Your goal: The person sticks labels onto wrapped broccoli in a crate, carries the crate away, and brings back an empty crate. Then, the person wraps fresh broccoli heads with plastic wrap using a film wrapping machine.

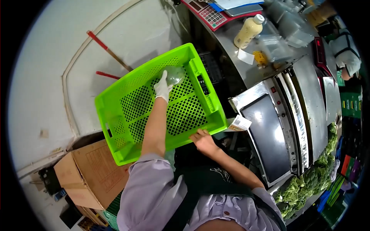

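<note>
A bright green plastic crate (138, 154) with a perforated floor tilts in front of me. My left hand (163, 88), in a white glove, reaches inside it toward the far end. Its fingers are closed against a round, pale green bundle in clear plastic (175, 76); what the wrap contains is not clear. At the near right corner, my right hand (204, 142), bare, has its fingers curled over the crate's rim. No other item shows on the crate floor.
A wrapping machine with a dark plate (266, 134) stands on the steel counter at right, near leafy green vegetables (308, 188). Behind are a bottle (248, 31), clear plastic packs (275, 46) and a red scale (208, 14). A cardboard box (98, 173) sits at left.
</note>
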Demonstrator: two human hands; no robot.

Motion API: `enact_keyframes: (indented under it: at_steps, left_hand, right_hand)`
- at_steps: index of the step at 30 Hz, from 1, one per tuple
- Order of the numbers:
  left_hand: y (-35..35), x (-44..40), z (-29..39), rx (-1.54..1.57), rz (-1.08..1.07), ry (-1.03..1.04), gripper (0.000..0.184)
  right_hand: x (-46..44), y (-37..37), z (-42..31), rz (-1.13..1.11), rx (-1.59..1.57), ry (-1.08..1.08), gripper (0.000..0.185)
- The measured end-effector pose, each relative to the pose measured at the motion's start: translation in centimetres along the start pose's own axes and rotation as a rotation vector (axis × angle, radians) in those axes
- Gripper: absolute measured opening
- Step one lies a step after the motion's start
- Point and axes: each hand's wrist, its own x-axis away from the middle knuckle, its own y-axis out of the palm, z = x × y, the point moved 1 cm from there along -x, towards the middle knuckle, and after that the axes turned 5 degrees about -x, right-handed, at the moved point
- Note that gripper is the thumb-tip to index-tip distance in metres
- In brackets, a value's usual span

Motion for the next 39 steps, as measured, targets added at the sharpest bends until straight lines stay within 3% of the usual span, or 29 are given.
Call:
enact_keyframes:
  at_steps: [2,7,8,13,16,18,20,24,26,28,32,34,36,39]
  left_hand:
    - [0.7,-0.7,-0.1,-0.076,0.155,-0.058,0.080]
    - [0.7,-0.2,-1.1,-0.005,-0.024,-0.006,0.085]
    - [1.0,-1.1,-1.7,0.013,0.026,-0.010,0.080]
    - [0.2,-1.9,-3.5,0.038,-0.121,0.096,0.068]
    - [0.5,-2.4,-2.2,-0.113,-0.120,0.124,0.065]
    - [0.5,-2.4,-1.7,-0.105,-0.166,0.180,0.074]
    - [0.6,-2.3,-1.1,-0.262,-0.096,0.089,0.075]
    - [-0.1,-1.6,-1.1,-0.276,-0.180,0.006,0.094]
    - [-0.7,-0.8,-1.3,-0.264,-0.228,0.018,0.100]
    - [-1.2,-0.7,-1.1,-0.150,-0.312,-0.016,0.097]
    - [-1.9,-2.8,-2.5,-0.091,-0.205,-0.011,0.076]
    - [-3.0,-1.4,-3.0,-0.055,-0.232,0.145,0.069]
    - [-3.6,1.3,-2.8,-0.006,-0.253,0.299,0.050]
    - [-2.6,6.6,-2.6,0.005,-0.357,0.440,0.030]
  right_hand:
    - [-0.1,0.3,0.2,-0.037,-0.051,0.037,0.013]
    - [0.4,0.5,0.3,-0.070,-0.058,0.060,0.024]
    - [0.7,0.8,0.4,-0.062,-0.067,0.058,0.025]
    - [0.5,0.5,0.1,-0.086,-0.046,0.075,0.028]
    - [0.3,0.0,0.1,-0.101,-0.028,0.062,0.033]
    - [-0.2,-0.5,-0.2,-0.117,-0.086,0.103,0.031]
    - [-0.2,-0.2,0.1,-0.094,-0.089,0.098,0.030]
    - [0.0,-0.2,-0.1,-0.187,-0.094,0.116,0.042]
    - [0.0,-0.8,-0.3,-0.054,-0.097,0.089,0.040]
    - [-0.1,-2.9,-0.9,-0.014,-0.130,0.116,0.038]
    - [1.8,-6.9,-1.7,0.074,-0.295,0.239,0.029]
    - [3.9,-8.6,-2.2,0.092,-0.311,0.296,0.027]
    - [6.8,-10.2,-2.7,0.025,-0.468,0.458,0.026]
    - [12.0,-11.9,-2.9,0.162,-0.514,0.569,0.022]
